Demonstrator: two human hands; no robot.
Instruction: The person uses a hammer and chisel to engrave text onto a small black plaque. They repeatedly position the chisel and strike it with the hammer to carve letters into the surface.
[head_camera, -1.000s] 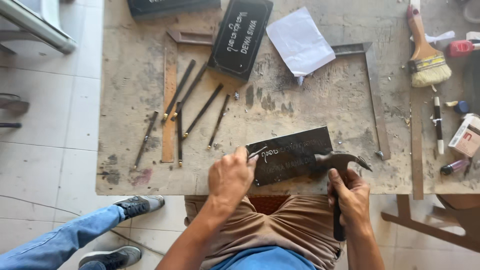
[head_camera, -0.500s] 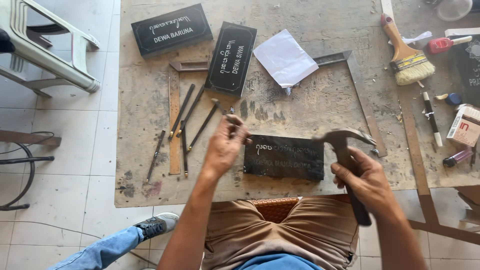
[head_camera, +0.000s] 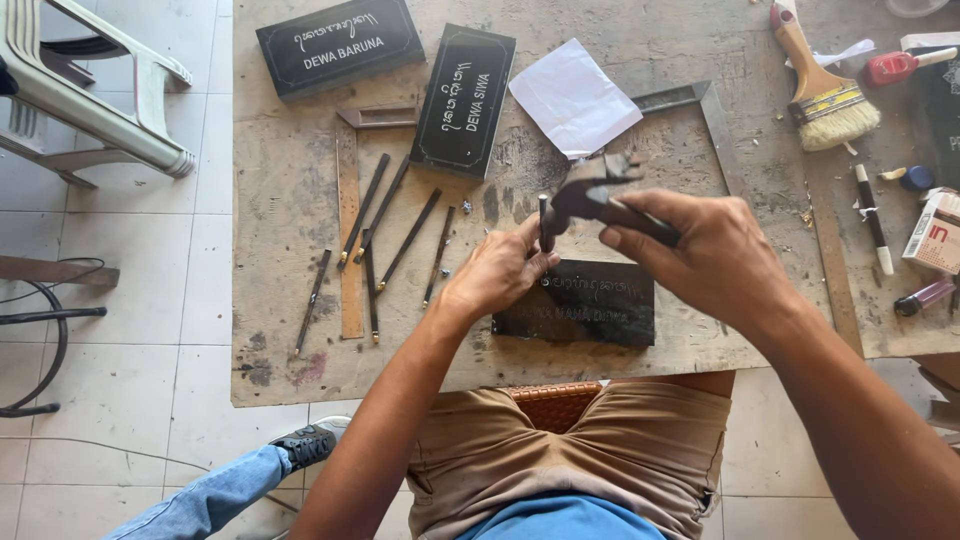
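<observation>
Since the previous view, both hands have risen over the dark engraved plaque, and the hammer, then held out to the right, now sits above the chisel.

Worktable (head_camera: 290, 330): worn board top carrying all items, largest element in view.

Metal frame square (head_camera: 722, 120): lies flat on the table beyond the hands, one corner at upper right.

Two finished black plaques (head_camera: 340, 40) (head_camera: 466, 100): lie at the far edge, lettered in white, well apart from the hands.

Dark plaque being worked (head_camera: 590, 310): lies flat at the near table edge, directly below both hands, with faint pale lettering.

White paper sheet (head_camera: 570, 95): rests on the table beside the upright-lettered plaque.

Right hand (head_camera: 715, 255): fingers wrapped tight around the hammer handle.

Left hand (head_camera: 500, 272): fingers pinched closed on the chisel shaft, heel of the hand near the plaque's left end.

Hammer (head_camera: 590, 190): dark metal head just above and beside the chisel top; whether they touch cannot be told.

Paintbrush (head_camera: 820, 85): wooden handle, pale bristles, at far right.

Loose chisels (head_camera: 400, 235): several thin dark rods scattered left of the left hand, beside a wooden try square (head_camera: 348, 230).

Held chisel (head_camera: 543, 222): thin rod, near upright, its tip toward the plaque's upper left corner.
</observation>
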